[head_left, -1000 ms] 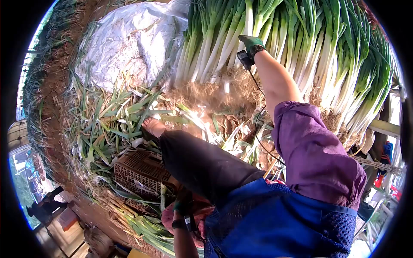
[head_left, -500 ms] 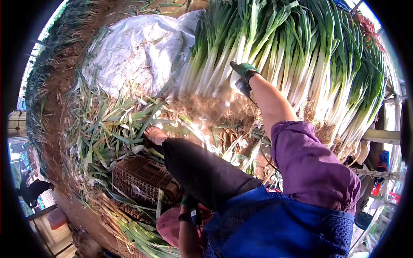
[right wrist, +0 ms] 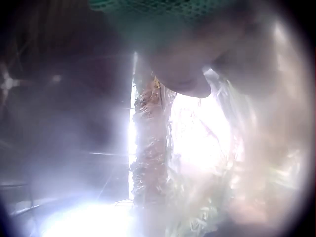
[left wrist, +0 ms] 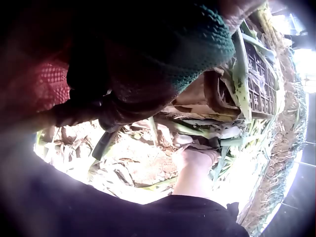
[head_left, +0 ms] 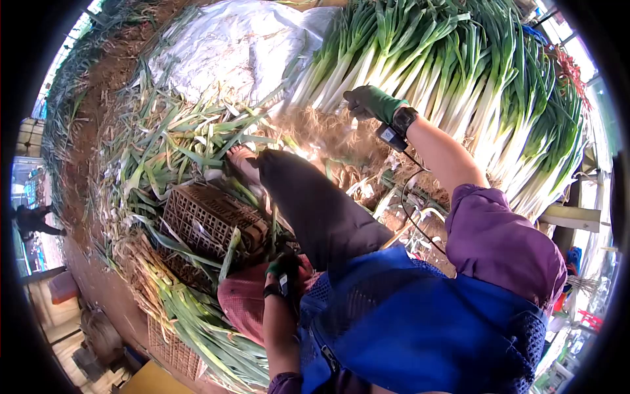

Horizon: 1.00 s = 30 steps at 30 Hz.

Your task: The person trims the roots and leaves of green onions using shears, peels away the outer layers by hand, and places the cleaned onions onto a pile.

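Observation:
My gloved right hand (head_left: 375, 104) is raised over the root end of a broad row of leeks (head_left: 420, 75), its fingers loosely bent with no item visible in them. The right wrist view is blurred and shows part of the green glove (right wrist: 168, 10). My left hand (head_left: 281, 265) is low, between the dark trouser leg (head_left: 318, 207) and the pink checked cloth (head_left: 246, 302). Close up in the left wrist view, the green glove (left wrist: 207, 47) is mostly in shadow, and whether its fingers hold anything is hidden.
Beside the leg stands a brown plastic crate (head_left: 213, 220). Loose leaves (head_left: 151, 151) cover the ground around a bare foot (head_left: 241, 157). White sheeting (head_left: 226, 49) lies beyond them. More leeks (head_left: 197, 322) lie at the lower left. A cable (head_left: 407, 207) hangs from the right wrist.
My right hand has come off the white leek stems towards the roots, its fingers now more bent. The left hand stays low by the leg. The head view has shifted.

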{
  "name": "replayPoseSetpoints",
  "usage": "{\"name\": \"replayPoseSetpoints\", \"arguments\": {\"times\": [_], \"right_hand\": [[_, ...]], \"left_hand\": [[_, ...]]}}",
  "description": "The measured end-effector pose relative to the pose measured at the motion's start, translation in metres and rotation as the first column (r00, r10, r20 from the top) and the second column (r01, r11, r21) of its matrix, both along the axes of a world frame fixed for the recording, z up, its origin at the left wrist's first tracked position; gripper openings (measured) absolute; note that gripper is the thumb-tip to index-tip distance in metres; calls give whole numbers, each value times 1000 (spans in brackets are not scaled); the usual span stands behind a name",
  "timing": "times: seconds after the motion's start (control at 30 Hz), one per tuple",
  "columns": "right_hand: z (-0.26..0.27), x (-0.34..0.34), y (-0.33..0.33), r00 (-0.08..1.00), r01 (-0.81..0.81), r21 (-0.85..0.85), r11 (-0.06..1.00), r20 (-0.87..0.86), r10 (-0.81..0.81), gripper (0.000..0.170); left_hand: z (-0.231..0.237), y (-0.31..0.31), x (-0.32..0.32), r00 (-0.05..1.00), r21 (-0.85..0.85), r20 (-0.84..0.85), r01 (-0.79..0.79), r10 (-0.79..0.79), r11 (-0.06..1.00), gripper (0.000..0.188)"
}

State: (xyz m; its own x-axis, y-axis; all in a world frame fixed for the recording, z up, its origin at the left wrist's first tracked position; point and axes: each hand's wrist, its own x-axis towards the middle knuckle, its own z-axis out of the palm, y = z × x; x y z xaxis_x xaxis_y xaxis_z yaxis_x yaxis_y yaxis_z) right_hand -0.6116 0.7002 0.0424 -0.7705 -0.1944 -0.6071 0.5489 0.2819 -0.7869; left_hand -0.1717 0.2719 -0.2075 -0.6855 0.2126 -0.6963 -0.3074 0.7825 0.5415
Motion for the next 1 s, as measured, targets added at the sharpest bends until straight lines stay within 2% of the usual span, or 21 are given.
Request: {"name": "replayPoseSetpoints", "arguments": {"times": [0.07,0.1,0.13,0.23,0.27,0.3,0.33,0.4,0.43,0.5,0.53,0.57,0.63,0.7,0.73,0.77,0.8,0.83,0.87,0.93,1.0], "right_hand": [[17,26,-22,956,-201,-72,977,-234,180,19],[46,50,-39,969,-158,-128,979,-213,129,14],[77,75,-58,979,-113,-183,977,-189,78,14],[115,116,-114,893,-388,-164,907,-311,326,27],[104,126,-132,710,-577,-91,812,-548,443,33],[116,150,-157,692,-585,4,811,-519,502,46],[129,175,-183,672,-595,98,798,-484,561,61],[111,205,-230,389,-673,290,680,-643,660,73],[114,225,-250,383,-710,313,631,-580,719,71],[119,263,-288,351,-778,352,520,-443,825,68],[97,269,-304,336,-885,113,452,-517,787,60],[62,275,-319,345,-934,-129,334,-575,742,52],[11,280,-334,288,-943,-38,331,-589,755,42],[-7,281,-341,379,-907,-73,415,-573,727,33],[-11,286,-341,491,-856,-153,494,-537,686,30],[-13,288,-340,598,-790,-227,570,-491,633,28],[-14,281,-339,477,-863,-46,502,-402,782,39],[-35,278,-334,421,-878,44,476,-402,813,47],[-73,280,-326,366,-885,133,446,-396,843,54],[-92,296,-321,297,-859,337,385,-284,912,74],[-73,308,-321,252,-794,547,266,-102,962,93]], "left_hand": [[38,11,-8,961,80,32,-276,274,958,30],[69,18,-18,901,159,50,-433,430,887,29],[102,23,-25,812,251,85,-579,578,776,28],[222,40,-43,479,503,256,-808,840,307,25],[261,44,-45,386,550,312,-818,868,166,24],[291,46,-43,365,577,306,-806,880,134,24],[314,49,-40,362,599,284,-790,888,130,23],[329,49,-33,429,629,179,-742,885,232,23],[329,47,-29,472,639,108,-707,875,303,24],[316,53,-22,539,747,19,-568,842,347,28],[311,47,-20,618,658,33,-604,785,449,32],[295,40,-11,574,778,191,-583,796,234,36],[327,30,5,557,722,150,-626,817,294,38],[313,-7,25,586,646,-116,-569,802,509,35],[308,-27,34,597,583,-241,-541,765,606,34],[335,-40,38,433,682,-123,-617,893,393,28],[327,-68,47,273,625,-116,-727,955,284,26],[317,-97,49,146,441,-332,-849,932,290,29],[296,-138,57,132,321,-470,-895,873,308,39],[266,-194,62,192,51,-620,-958,761,284,48],[257,-222,52,335,-216,-650,-942,682,257,57]]}}
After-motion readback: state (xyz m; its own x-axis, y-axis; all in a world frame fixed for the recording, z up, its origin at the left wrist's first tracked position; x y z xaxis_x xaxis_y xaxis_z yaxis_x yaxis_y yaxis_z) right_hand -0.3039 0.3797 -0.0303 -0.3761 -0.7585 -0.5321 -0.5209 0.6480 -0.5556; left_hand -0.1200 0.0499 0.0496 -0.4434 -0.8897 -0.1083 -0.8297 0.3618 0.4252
